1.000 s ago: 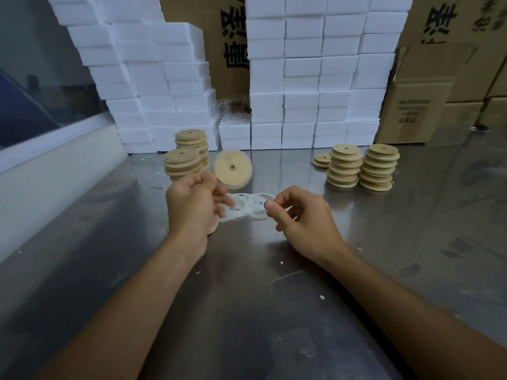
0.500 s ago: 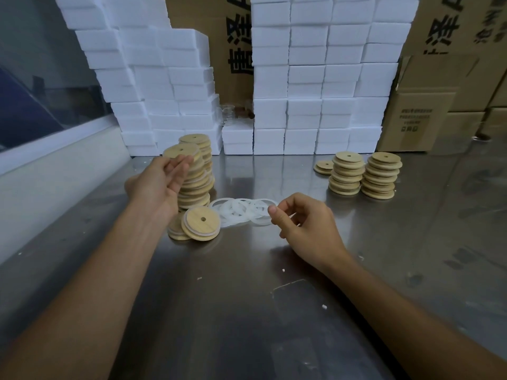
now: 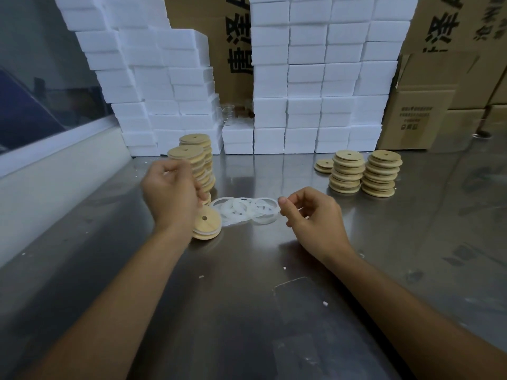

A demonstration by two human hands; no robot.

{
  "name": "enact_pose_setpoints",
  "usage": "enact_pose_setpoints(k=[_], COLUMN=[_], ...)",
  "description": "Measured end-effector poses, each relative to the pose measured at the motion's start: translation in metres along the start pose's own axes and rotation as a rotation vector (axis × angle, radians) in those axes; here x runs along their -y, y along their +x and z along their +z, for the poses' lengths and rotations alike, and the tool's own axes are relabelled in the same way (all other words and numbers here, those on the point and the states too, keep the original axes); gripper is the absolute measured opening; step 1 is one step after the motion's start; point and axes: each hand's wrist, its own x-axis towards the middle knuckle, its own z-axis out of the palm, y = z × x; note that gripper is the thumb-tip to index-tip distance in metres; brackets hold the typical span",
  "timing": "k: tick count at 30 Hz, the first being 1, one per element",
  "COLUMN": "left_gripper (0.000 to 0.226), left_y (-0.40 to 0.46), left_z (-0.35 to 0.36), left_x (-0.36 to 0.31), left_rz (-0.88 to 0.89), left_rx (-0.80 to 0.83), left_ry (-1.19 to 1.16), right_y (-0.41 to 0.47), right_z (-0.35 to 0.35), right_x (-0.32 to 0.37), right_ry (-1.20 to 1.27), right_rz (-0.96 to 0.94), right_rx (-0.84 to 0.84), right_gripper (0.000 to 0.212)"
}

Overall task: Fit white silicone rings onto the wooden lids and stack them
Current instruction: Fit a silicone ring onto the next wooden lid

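Observation:
Two tall stacks of wooden lids [image 3: 201,160] stand at the left of the steel table. My left hand [image 3: 170,196] hangs in front of them with its fingers curled and nothing visible in it; it is motion-blurred. Just below it a short stack of lids fitted with white rings [image 3: 207,224] lies on the table. A loose pile of white silicone rings [image 3: 241,209] is spread between my hands. My right hand [image 3: 312,218] sits at the pile's right end, thumb and forefinger pinched on the edge of a ring.
Two more stacks of wooden lids [image 3: 365,174] and a low one [image 3: 324,165] stand at the right. White foam boxes [image 3: 301,105] and cardboard cartons [image 3: 428,113] wall off the back of the table. A pale ledge [image 3: 55,171] borders the left.
My left hand dropped from the top of the left lid stack and curled shut in front of it. The right hand stays pinched at the ring pile.

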Motion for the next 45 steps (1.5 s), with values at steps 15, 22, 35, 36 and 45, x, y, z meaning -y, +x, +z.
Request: enact_pose_setpoints(k=[15, 22, 35, 36, 45], left_gripper=[0.016, 0.018, 0.035, 0.033, 0.013], left_y=[-0.078, -0.076, -0.075, -0.074, -0.072], left_z=[0.012, 0.015, 0.017, 0.018, 0.021], left_x=[0.031, 0.033, 0.033, 0.033, 0.031], left_rz=[0.727, 0.631, 0.601, 0.610, 0.594], left_rx=[0.715, 0.610, 0.671, 0.706, 0.728], left_ry=[0.797, 1.015, 1.165, 1.165, 1.035], right_y=[0.069, 0.095, 0.091, 0.087, 0.041], right_z=[-0.037, -0.043, -0.047, -0.045, -0.020], right_x=[-0.062, -0.081, -0.069, -0.065, -0.034], right_ry=[-0.495, -0.604, -0.543, -0.561, -0.622], right_rz=[-0.108, 0.099, -0.026, -0.107, -0.426], right_rx=[-0.354, -0.310, -0.410, -0.377, -0.027], right_gripper=[0.054, 0.066, 0.023, 0.021, 0.028])
